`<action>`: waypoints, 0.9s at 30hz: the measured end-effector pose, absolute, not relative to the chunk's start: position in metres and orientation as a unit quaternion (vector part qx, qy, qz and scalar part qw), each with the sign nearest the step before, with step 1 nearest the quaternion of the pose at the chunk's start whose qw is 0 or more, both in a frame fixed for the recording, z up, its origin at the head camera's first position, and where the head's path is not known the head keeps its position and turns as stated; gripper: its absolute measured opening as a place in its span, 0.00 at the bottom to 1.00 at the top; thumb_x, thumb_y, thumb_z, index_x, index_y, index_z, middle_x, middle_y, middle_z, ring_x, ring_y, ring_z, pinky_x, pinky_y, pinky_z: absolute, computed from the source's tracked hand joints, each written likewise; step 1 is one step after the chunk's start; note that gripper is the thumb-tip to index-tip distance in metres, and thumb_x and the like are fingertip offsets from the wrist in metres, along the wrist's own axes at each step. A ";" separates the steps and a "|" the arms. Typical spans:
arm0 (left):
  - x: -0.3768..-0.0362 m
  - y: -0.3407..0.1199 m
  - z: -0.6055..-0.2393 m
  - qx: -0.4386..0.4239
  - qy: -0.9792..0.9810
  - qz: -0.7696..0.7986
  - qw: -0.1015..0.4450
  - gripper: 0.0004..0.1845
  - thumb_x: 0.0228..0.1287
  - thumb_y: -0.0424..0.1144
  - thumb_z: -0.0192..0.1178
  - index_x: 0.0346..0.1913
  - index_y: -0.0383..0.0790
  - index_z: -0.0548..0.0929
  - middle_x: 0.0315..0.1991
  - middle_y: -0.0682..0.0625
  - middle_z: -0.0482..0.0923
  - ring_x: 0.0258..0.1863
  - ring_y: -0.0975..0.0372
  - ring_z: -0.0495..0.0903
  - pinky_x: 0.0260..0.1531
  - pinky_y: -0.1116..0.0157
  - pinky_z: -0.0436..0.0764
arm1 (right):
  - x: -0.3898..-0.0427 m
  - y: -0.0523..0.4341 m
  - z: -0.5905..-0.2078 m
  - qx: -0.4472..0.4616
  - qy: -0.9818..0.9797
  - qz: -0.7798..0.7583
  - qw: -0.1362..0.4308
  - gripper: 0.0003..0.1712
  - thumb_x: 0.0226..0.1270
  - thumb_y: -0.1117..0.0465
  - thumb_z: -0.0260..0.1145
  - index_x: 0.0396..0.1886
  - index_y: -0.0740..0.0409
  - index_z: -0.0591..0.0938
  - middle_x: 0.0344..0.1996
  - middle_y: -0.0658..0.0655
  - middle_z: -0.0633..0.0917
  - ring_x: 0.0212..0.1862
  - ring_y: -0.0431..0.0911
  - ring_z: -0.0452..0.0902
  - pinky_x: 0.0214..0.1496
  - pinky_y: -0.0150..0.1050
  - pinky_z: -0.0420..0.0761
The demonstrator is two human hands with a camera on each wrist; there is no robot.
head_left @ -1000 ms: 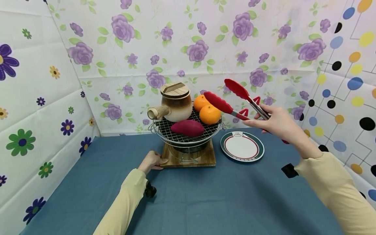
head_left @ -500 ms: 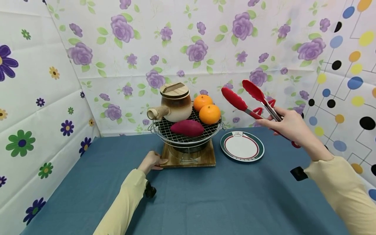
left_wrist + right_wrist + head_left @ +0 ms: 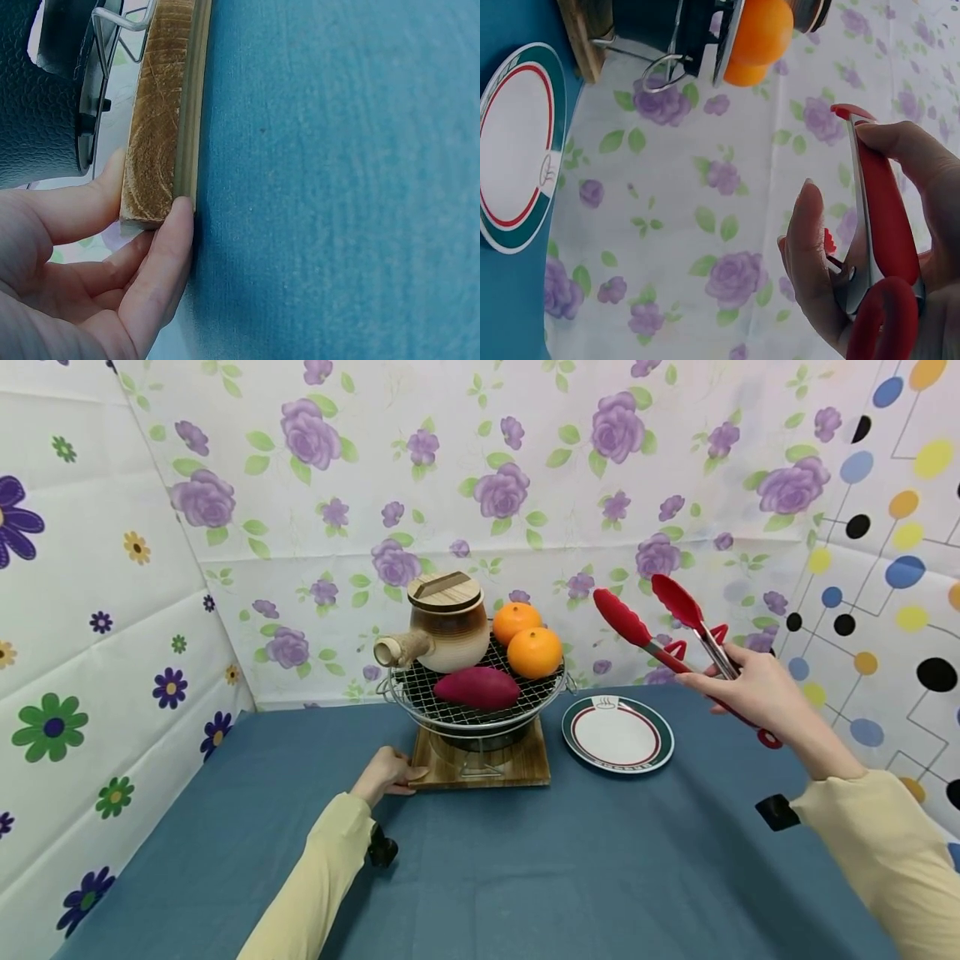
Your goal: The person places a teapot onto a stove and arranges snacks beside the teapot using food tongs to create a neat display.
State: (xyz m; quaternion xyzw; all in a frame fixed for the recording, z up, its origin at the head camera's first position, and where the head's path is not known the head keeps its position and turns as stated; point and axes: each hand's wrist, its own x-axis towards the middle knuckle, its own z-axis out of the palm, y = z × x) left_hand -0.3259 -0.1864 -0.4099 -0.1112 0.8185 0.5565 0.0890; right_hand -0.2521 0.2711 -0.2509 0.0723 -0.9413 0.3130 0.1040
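The right hand is gripping the red silicone-tipped metal tongs in the air above the blue tablecloth's far right corner, their arms standing apart, tips pointing at the two oranges on the round wire grill. The left hand is pinching the near left corner of the square wooden board under the grill.

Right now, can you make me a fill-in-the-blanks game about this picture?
1. The right hand holds red ____.
2. The plate has ____ on it.
3. Beside the pot, the grill carries two ____ and a purple sweet potato.
4. The left hand holds the wooden ____.

Missing words: tongs; nothing; oranges; board
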 end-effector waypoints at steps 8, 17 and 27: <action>-0.323 -0.186 -0.408 -0.105 0.823 0.552 0.085 0.30 0.52 0.28 0.66 0.14 0.46 0.52 0.10 0.52 0.50 0.12 0.61 0.59 0.24 0.60 0.81 | -0.256 0.286 -0.263 0.054 -0.948 0.297 0.105 0.33 0.56 0.38 0.62 0.36 0.66 0.69 0.20 0.55 0.80 0.23 0.47 0.78 0.21 0.40 0.69; -0.324 -0.187 -0.408 -0.113 0.823 0.550 0.085 0.28 0.52 0.28 0.66 0.14 0.44 0.54 0.11 0.51 0.51 0.11 0.61 0.58 0.24 0.60 0.81 | -0.264 0.300 -0.277 0.029 -0.949 0.301 0.089 0.35 0.55 0.36 0.61 0.29 0.66 0.66 0.17 0.56 0.77 0.22 0.48 0.79 0.20 0.40 0.69; -0.321 -0.188 -0.408 -0.112 0.821 0.554 0.083 0.29 0.52 0.27 0.65 0.16 0.46 0.53 0.12 0.51 0.54 0.12 0.61 0.63 0.24 0.60 0.81 | -0.278 0.314 -0.292 0.003 -0.955 0.287 0.070 0.36 0.54 0.37 0.62 0.28 0.67 0.63 0.16 0.57 0.77 0.19 0.48 0.77 0.17 0.40 0.70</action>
